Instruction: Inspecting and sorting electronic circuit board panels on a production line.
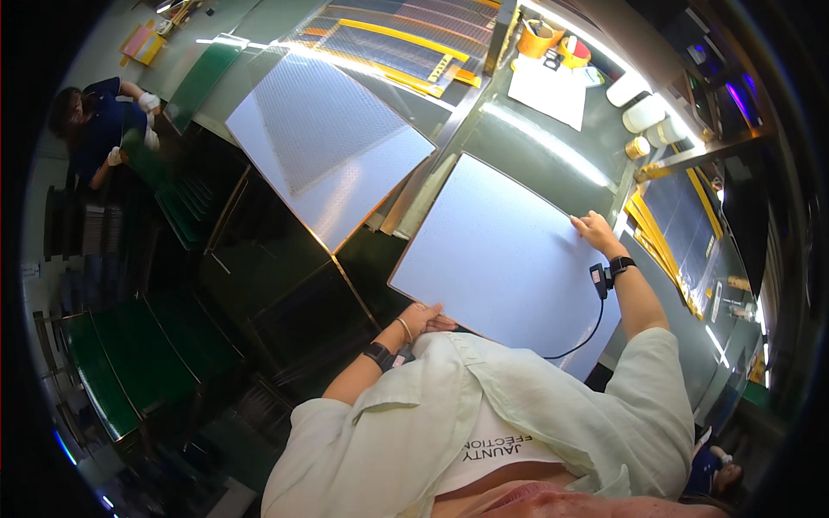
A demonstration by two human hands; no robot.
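Holding pale-blue panel [505, 250] by edges: left grip [427, 319] near my belly, right grip [592, 230] farther out. Best keep both sides level.

A pale green shirt [367, 440] overlies a white top [485, 439], with black wrist straps [620, 264].

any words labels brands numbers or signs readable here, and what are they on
White inner shirt: dark printed lettering, upside down in the picture, legible in part; wording not copied here.
White paper sheet: bold dark marks by its far edge; not copied.
Yellow strip on the far worktop: marks near its end too small to read.
Pale panel nearest the person: no lettering visible.
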